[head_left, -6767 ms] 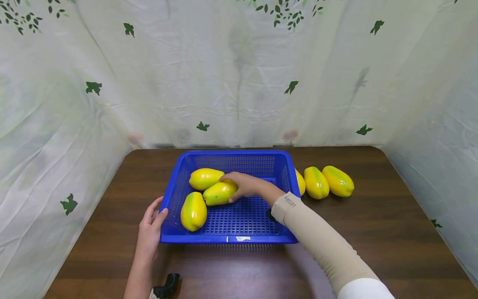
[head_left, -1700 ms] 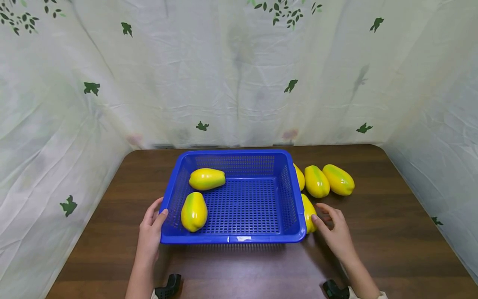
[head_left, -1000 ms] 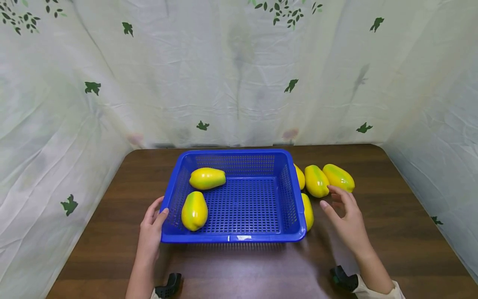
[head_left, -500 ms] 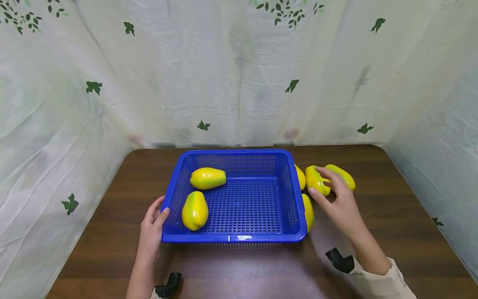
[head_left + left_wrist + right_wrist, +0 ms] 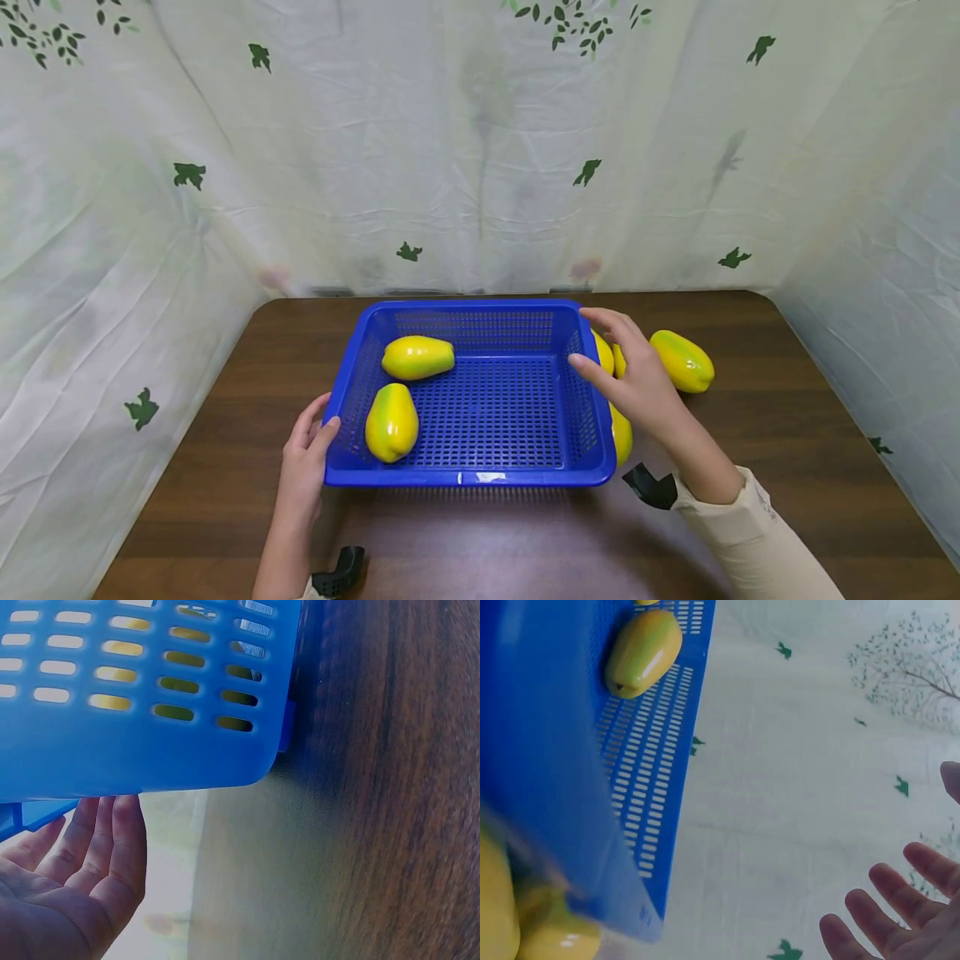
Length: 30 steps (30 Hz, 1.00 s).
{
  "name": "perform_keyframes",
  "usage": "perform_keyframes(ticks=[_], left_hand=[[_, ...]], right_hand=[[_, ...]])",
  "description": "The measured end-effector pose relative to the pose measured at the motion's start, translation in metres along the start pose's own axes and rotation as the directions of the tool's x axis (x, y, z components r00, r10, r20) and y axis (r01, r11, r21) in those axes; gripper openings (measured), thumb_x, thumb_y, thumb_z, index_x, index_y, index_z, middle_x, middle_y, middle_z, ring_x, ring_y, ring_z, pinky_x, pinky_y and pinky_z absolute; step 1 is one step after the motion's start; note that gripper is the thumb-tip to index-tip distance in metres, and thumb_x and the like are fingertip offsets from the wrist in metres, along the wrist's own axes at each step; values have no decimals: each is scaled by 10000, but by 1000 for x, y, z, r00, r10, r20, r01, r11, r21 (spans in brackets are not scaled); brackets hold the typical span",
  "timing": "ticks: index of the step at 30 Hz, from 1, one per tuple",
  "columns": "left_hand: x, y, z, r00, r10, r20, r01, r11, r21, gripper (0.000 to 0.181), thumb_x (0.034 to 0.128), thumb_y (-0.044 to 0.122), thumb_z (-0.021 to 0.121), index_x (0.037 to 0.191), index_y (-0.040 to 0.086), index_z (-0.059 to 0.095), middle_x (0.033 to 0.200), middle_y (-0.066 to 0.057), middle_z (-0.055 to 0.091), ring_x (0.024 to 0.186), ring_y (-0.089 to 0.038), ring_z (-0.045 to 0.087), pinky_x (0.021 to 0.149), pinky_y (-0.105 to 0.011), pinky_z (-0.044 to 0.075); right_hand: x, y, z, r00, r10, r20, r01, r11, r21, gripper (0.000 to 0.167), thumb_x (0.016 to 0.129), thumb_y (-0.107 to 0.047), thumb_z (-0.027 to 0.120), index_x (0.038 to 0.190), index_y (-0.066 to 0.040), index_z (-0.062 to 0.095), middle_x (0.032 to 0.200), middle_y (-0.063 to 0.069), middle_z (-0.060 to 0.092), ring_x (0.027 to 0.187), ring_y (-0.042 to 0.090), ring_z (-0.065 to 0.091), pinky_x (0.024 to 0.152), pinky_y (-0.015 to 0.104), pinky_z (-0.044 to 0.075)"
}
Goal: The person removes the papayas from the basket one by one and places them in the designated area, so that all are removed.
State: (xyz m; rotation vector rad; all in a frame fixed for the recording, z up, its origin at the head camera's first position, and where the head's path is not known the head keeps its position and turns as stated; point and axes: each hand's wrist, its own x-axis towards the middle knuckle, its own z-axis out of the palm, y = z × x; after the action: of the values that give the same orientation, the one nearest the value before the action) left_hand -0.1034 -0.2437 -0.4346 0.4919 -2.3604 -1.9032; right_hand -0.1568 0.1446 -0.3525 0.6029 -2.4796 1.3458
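A blue mesh basket (image 5: 480, 480) holds two yellow-green papayas, one lying at the back left (image 5: 417, 357) and one at the front left (image 5: 392, 423). My left hand (image 5: 303, 458) grips the basket's left rim; in the left wrist view the fingers of that hand (image 5: 82, 877) lie against its edge. Above the basket's right rim my right hand (image 5: 637, 375) is held with fingers spread, holding nothing; the right wrist view shows its spread fingers (image 5: 900, 907). Beneath and beside it, partly hidden by the hand and basket, are papayas, among them one near the front (image 5: 622, 435).
Another papaya (image 5: 682, 361) lies on the brown wooden table (image 5: 780, 433), right of my right hand. A pale curtain with green leaf shapes (image 5: 480, 167) hangs behind the table and along both sides. Black curved pieces are at both wrists.
My right hand has moved from the papaya by the basket's right side, past the back right ones, to over the right rim. Earlier, a third papaya was in the basket under that hand. My left hand stays put.
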Motion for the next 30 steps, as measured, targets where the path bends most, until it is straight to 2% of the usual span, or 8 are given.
perform_keyframes(ticks=[8, 11, 16, 21, 26, 30], left_hand=[[0, 0, -1, 1000, -1, 5, 0, 1000, 12, 467, 945, 367, 415, 1379, 227, 321, 1197, -133, 444, 889, -157, 522, 714, -207, 467], [0, -1, -1, 1000, -5, 4, 5, 1000, 12, 467, 944, 367, 416, 1380, 231, 320, 1199, -130, 442, 890, -155, 523, 714, -209, 469], [1, -2, -1, 1000, -6, 3, 6, 1000, 5, 462, 945, 363, 417, 1378, 235, 323, 1183, -130, 444, 874, -153, 533, 709, -219, 475], [1, -3, 0, 1000, 2, 6, -2, 1000, 2, 457, 947, 363, 411, 1377, 237, 323, 1186, -125, 439, 889, -169, 523, 711, -214, 473], [2, -3, 0, 1000, 1, 3, -1, 1000, 8, 459, 947, 362, 410, 1380, 238, 321, 1202, -122, 438, 912, -179, 512, 716, -199, 464], [2, -3, 0, 1000, -4, 3, 4, 1000, 10, 460, 947, 365, 407, 1382, 242, 317, 1209, -121, 436, 913, -176, 513, 717, -198, 463]], right_hand=[[23, -8, 20, 994, -79, 74, 80, 997, -10, 550, 852, -314, 617, 1335, -167, 399, 1335, 5, 386, 1197, 191, 367, 939, 419, 339], [31, -8, 29, 989, -75, 124, 77, 997, -12, 586, 853, -371, 598, 1358, -193, 359, 1347, -8, 372, 1196, 173, 363, 939, 400, 344], [44, -8, 45, 977, -76, 201, 74, 997, 19, 661, 847, -423, 582, 1384, -155, 304, 1352, 9, 372, 1209, 188, 355, 968, 386, 318], [55, -6, 61, 964, -80, 252, 73, 997, 35, 691, 832, -467, 577, 1387, -159, 302, 1362, 0, 365, 1220, 204, 350, 974, 405, 308], [64, 1, 77, 949, -67, 308, 64, 998, 19, 716, 813, -515, 571, 1388, -183, 301, 1380, -29, 344, 1239, 161, 329, 989, 392, 289], [70, 5, 91, 935, -66, 348, 59, 998, 28, 729, 809, -500, 588, 1392, -170, 300, 1390, -24, 330, 1247, 158, 321, 997, 378, 279]])
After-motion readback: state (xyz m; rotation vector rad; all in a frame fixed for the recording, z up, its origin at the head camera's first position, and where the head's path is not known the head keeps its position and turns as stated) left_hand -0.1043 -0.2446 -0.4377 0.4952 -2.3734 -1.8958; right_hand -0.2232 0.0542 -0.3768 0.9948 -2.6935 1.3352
